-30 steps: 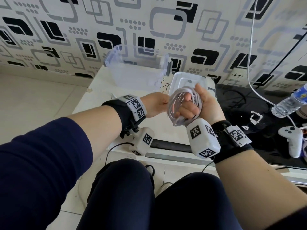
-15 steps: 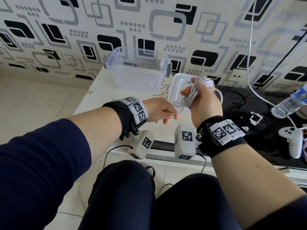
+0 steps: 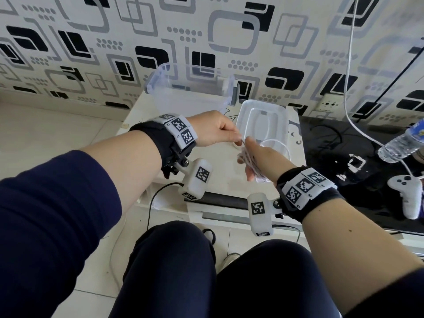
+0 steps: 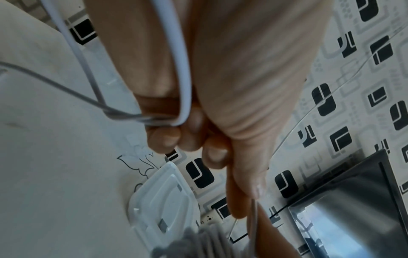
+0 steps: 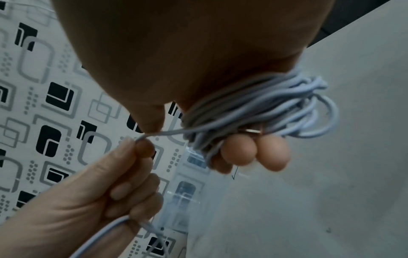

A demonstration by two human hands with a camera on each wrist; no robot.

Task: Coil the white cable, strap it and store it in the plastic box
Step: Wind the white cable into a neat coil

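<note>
The white cable (image 5: 260, 108) is wound in several loops around my right hand (image 3: 257, 157), whose fingers curl round the bundle (image 3: 249, 162). A free strand (image 5: 167, 133) runs from the coil to my left hand (image 3: 215, 131), which pinches it between thumb and forefinger (image 5: 141, 148); more cable (image 4: 183, 69) loops across that palm. The clear plastic box (image 3: 190, 88) stands open on the white table (image 3: 142, 115) by the wall, its lid (image 3: 263, 118) lying flat just right of it, behind my hands. No strap is visible.
Right of the table lies a glossy black surface (image 3: 344, 152) with a water bottle (image 3: 401, 143) and a white game controller (image 3: 408, 191). Another white cord (image 3: 351, 65) hangs down the patterned wall. My knees (image 3: 174, 260) are below the table edge.
My right hand has turned over from palm-up to knuckles-up and dropped lower with the coil. The left hand drew a strand out from the coil and now pinches it.
</note>
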